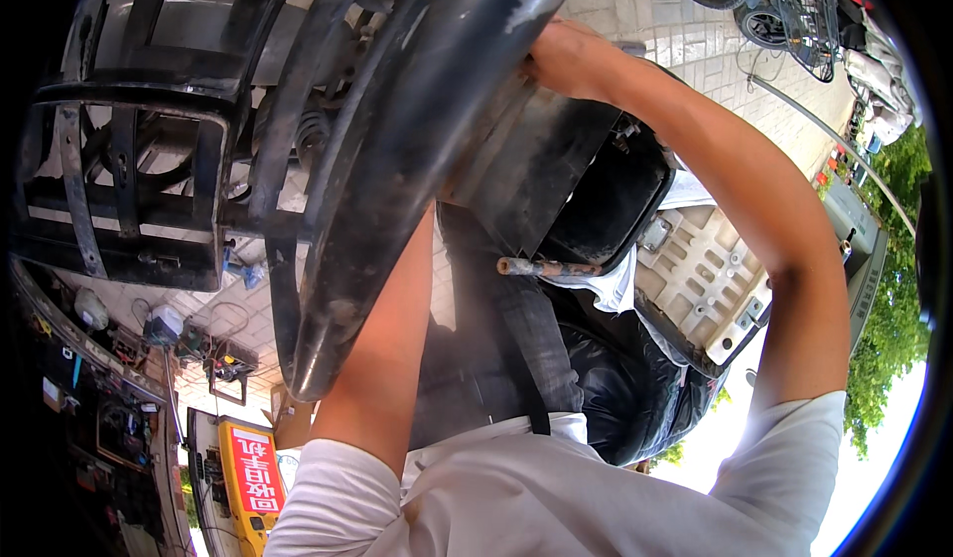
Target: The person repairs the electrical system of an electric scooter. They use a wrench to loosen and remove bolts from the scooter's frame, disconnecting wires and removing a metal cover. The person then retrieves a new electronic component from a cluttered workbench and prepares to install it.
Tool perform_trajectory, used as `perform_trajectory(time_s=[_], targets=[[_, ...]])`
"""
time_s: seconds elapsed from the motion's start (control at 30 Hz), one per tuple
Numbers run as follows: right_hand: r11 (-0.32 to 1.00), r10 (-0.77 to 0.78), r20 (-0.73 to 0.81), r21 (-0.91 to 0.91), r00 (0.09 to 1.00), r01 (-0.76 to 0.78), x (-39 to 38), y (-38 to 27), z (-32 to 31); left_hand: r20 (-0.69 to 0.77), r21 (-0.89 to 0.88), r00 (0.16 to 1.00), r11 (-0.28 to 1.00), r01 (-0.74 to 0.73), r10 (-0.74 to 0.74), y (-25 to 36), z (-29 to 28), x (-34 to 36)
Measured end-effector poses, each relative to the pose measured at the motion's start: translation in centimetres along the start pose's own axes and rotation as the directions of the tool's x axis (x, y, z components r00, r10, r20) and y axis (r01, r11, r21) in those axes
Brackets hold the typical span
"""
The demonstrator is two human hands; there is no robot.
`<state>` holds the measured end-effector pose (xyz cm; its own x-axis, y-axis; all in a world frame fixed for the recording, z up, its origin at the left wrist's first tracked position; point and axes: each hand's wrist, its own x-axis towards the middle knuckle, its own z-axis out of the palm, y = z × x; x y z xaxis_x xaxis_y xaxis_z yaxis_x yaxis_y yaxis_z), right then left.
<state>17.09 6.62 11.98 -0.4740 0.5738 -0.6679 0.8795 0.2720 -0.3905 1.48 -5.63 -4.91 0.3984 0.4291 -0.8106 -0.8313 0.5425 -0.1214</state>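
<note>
Your hands (574, 61) are reaching behind a scuffed black panel (407, 160)
Can't tell their fingers' state; paving (710, 46) is lying open past the edge.

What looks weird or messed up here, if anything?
The big curved black part has a pale patch near its top, where its dark finish seems scraped away. The short pipe sticking out below the right hand looks rusty.

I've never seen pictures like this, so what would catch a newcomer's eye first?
A long, scuffed black panel sweeps diagonally through the upper middle, with the right hand at its edge. To its left is a black metal rack; a bright red sign shows at lower left.
</note>
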Motion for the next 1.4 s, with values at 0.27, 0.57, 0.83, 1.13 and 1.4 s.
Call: perform_trajectory(time_s=[0.27, 0.57, 0.83, 1.13, 1.4], targets=[[0.889, -0.283, 0.016, -0.372, 0.959, 0.268, -1.6, 1.0, 0.9, -0.05, -0.023, 0.998, 0.999, -0.034, 0.033, -0.3, 1.5, -0.9], [0.753, -0.46, -0.007, -0.533, 0.888, 0.385, -1.3, 0.7, 1.2, 0.007, -0.026, 0.999, 0.998, -0.049, 0.049, -0.1, 0.7, -0.1], [0.743, -0.506, -0.036, -0.526, 0.862, 0.414, -1.4, 1.5, 1.1, -0.044, -0.024, 0.998, 0.999, -0.043, 0.042, -0.1, 1.5, -1.0], [0.701, -0.568, -0.1, -0.579, 0.817, 0.416, -1.5, 0.6, 1.1, -0.01, -0.014, 1.0, 0.999, -0.029, 0.029, -0.1, 1.0, -0.7], [0.997, 0.007, -0.006, -0.075, 1.0, -0.007, 1.3, 1.0, 1.8, -0.031, -0.018, 0.998, 0.998, -0.057, 0.056, -0.5, 1.6, -0.8]])
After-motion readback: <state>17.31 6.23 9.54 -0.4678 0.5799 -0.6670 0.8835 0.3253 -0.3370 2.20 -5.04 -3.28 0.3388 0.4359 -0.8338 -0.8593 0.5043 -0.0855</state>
